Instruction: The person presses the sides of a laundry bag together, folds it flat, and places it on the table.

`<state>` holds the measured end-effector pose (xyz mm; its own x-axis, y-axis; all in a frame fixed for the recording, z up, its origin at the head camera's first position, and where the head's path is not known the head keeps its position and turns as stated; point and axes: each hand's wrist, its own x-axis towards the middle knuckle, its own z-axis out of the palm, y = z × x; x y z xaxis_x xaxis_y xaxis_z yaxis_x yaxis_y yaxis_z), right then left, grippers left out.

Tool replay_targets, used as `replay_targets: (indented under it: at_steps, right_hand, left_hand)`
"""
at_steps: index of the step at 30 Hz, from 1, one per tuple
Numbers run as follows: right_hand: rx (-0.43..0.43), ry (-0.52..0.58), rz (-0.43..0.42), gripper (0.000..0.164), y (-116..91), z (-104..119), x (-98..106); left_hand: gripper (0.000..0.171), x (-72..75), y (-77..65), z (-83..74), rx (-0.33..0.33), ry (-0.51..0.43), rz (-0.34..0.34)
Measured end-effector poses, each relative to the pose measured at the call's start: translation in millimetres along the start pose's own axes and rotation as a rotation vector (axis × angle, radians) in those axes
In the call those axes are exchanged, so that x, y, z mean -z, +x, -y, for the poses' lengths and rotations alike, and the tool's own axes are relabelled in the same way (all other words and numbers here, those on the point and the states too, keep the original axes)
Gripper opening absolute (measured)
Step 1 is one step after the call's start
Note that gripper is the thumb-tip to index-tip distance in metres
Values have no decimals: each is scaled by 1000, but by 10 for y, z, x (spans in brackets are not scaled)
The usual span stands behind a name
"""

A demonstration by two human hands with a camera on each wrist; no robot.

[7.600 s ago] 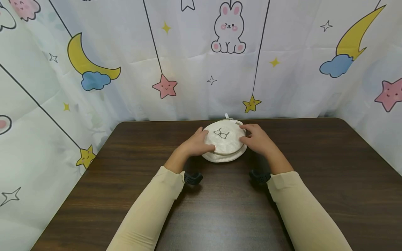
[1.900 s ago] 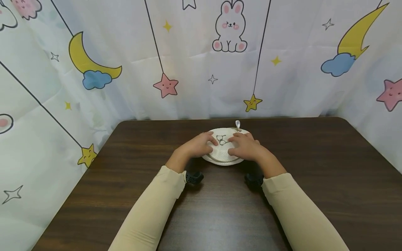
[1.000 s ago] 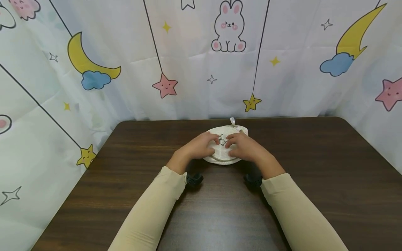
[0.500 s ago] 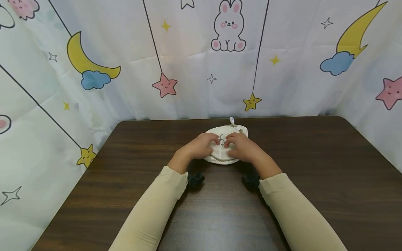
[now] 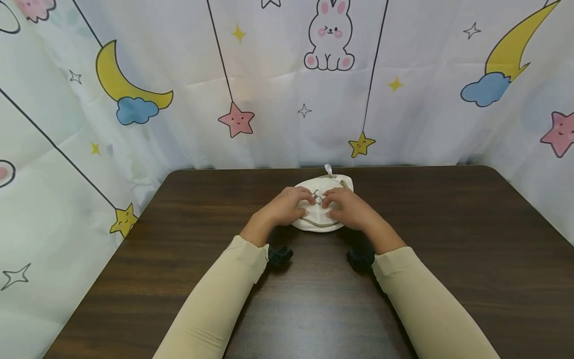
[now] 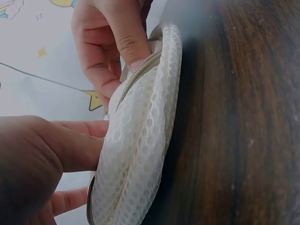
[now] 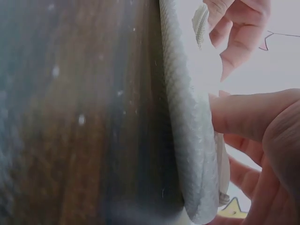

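Observation:
A round, flattish white mesh laundry bag (image 5: 319, 219) lies near the table's far edge, with a line drawing of a bra on its top and a white loop (image 5: 329, 169) at the back. My left hand (image 5: 284, 207) pinches the top from the left, fingers bent. From the right, my right hand (image 5: 350, 208) pinches it the same way. In the left wrist view, a beige zipper (image 6: 139, 70) runs along the bag's rim beside the right thumb. The right wrist view shows the right thumb (image 7: 243, 115) pressed against the mesh. What lies inside is hidden.
The dark wooden table (image 5: 287, 304) spreads out around the bag. Behind it hangs a white curtain (image 5: 278, 89) printed with moons, stars and a rabbit. Each wrist carries a black device, such as the left one (image 5: 280, 255).
Both hands have come inward from the bag's sides onto its top since the oldest frame. The top now looks gathered between them. Over the last second the hands barely move.

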<state>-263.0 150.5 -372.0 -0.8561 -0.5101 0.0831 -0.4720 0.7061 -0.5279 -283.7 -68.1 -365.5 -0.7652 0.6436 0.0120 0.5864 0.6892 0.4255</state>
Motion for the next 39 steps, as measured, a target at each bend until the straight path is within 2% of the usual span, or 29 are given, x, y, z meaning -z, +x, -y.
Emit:
replay_targets:
  at_steps: [6,11,14,20,24,27,30,36,39]
  right_hand:
    - [2,27,6,14,14,-29,14]
    - [-61,3,6,16,8,-2,25]
    - [-99,-6,-9,22,2,20,42]
    - [-116,-18,-82,23,-10,45,110]
    - [-136,-70,-125,22,-32,52,156]
    - [-179,-91,-141,22,-55,63,184]
    - [-229,-75,-128,26,-68,85,212]
    - [-258,-74,-15,43,-51,133,207]
    - [-254,-86,6,44,-51,138,186]
  left_hand:
    - [26,11,1,-28,33,1,-13]
    - [26,1,-21,-76,120,-14,-12]
    - [26,-1,-24,-92,145,-32,-19]
    - [28,36,-28,-94,187,-79,-77]
    - [26,76,-41,-91,224,-106,-137]
    - [28,103,-51,-76,219,-141,-178]
    - [28,120,-57,-56,204,-170,-189]
    - [26,137,-49,-62,167,-70,-169]
    - [27,135,-45,-60,146,-37,-129]
